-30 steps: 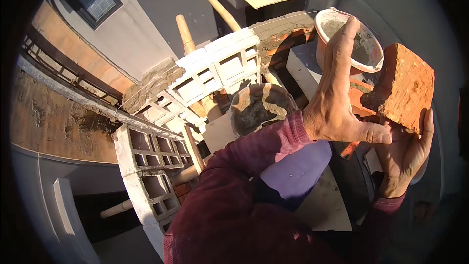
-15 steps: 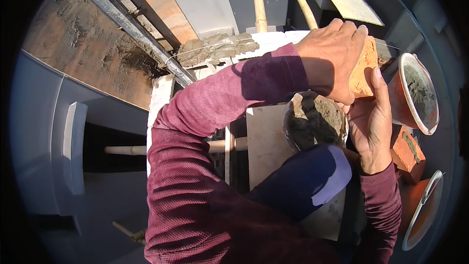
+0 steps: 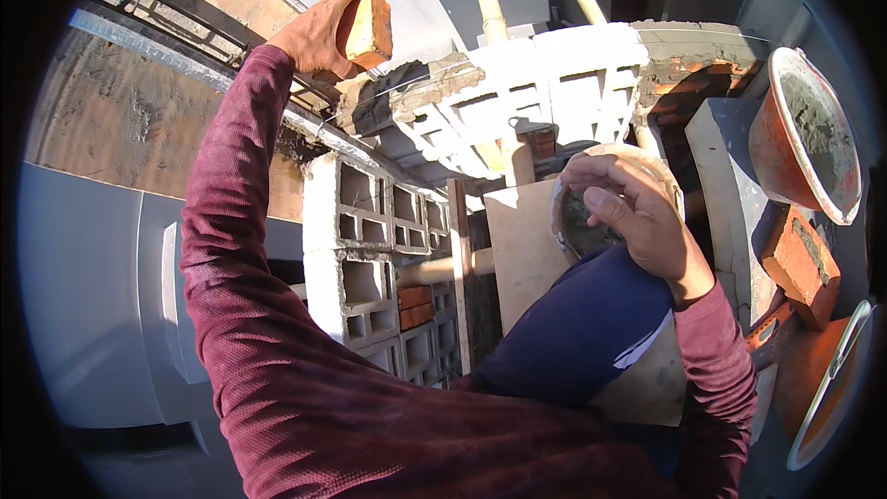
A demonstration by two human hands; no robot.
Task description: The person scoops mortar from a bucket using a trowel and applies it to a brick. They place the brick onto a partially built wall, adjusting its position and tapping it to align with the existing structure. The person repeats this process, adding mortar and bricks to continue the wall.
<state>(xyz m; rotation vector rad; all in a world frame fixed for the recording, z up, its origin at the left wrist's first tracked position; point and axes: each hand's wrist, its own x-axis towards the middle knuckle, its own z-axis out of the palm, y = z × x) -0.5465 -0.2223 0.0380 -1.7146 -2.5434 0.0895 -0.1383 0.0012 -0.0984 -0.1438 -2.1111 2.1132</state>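
Note:
My left hand (image 3: 319,34) grips an orange brick (image 3: 370,30) from its left side, with the arm stretched out. Brick and hand are above the left end of a white block wall (image 3: 554,69), close to a band of grey mortar (image 3: 420,88). At the right, my right hand (image 3: 637,217) hovers over a round mortar bucket (image 3: 679,187) by my knee. Its fingers are loosely bent, the thumb stands apart, and I see nothing in it. The hand and knee hide part of the bucket's inside.
White hollow blocks (image 3: 319,222) are stacked left of a wooden board (image 3: 517,240). On the right are an orange bucket of mortar (image 3: 776,143), bricks (image 3: 802,263) and another orange bucket (image 3: 808,388). Bamboo poles (image 3: 488,5) rise behind the wall, where a string runs along.
My left hand has carried the brick from the right across to the upper left. The right hand has come off the brick and dropped over the round bucket. The view has shifted.

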